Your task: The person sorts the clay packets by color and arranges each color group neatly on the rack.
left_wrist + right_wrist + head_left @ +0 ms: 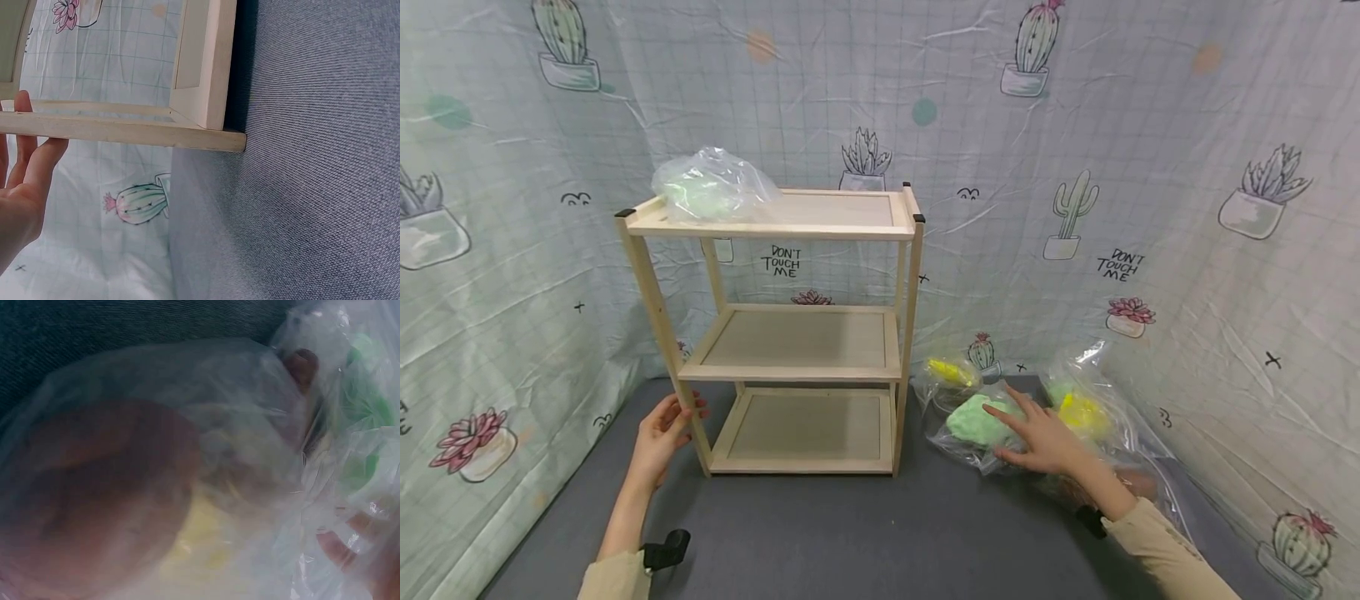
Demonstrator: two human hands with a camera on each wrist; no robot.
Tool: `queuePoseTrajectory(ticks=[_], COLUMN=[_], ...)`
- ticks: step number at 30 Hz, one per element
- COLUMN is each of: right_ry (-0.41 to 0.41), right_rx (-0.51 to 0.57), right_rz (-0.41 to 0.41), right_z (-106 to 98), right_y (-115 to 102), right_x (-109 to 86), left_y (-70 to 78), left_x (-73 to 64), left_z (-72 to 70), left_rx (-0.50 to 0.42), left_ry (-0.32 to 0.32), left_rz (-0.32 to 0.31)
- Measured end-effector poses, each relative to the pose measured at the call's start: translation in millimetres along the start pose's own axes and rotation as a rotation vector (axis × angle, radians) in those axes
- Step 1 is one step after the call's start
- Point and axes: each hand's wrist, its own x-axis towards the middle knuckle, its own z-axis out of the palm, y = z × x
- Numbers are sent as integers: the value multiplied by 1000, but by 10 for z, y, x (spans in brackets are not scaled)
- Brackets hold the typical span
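Observation:
A pale wooden three-tier shelf stands upright on the grey surface. My left hand grips its front left leg below the middle tier, thumb and fingers on either side of the wood. My right hand, fingers spread, reaches over a clear plastic bag with a light green item inside; the fingertips are at the bag, but firm contact is unclear. In the right wrist view, clear plastic around a blurred brown item fills much of the picture, and fingers show at the right.
On the top tier lies a clear bag with something pale green. Behind the right hand's bag is one with a yellow item. Another bag with yellow contents lies right of the right hand. A printed cloth hangs around the grey surface.

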Motion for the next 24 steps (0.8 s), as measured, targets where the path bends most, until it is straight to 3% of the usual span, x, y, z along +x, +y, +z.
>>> queuePoseTrajectory(ticks=[10, 18, 24], right_ry=[-7, 117, 176], right_rx=[-149, -209, -176], right_rz=[-70, -121, -141], right_z=[155, 265, 236], right_y=[-4, 19, 0], right_x=[-9, -1, -29], left_y=[11, 17, 18], left_x=[-7, -8, 0], left_z=[-2, 3, 3], left_rx=[-16, 6, 3], left_ry=[-1, 4, 3], left_rz=[0, -16, -21])
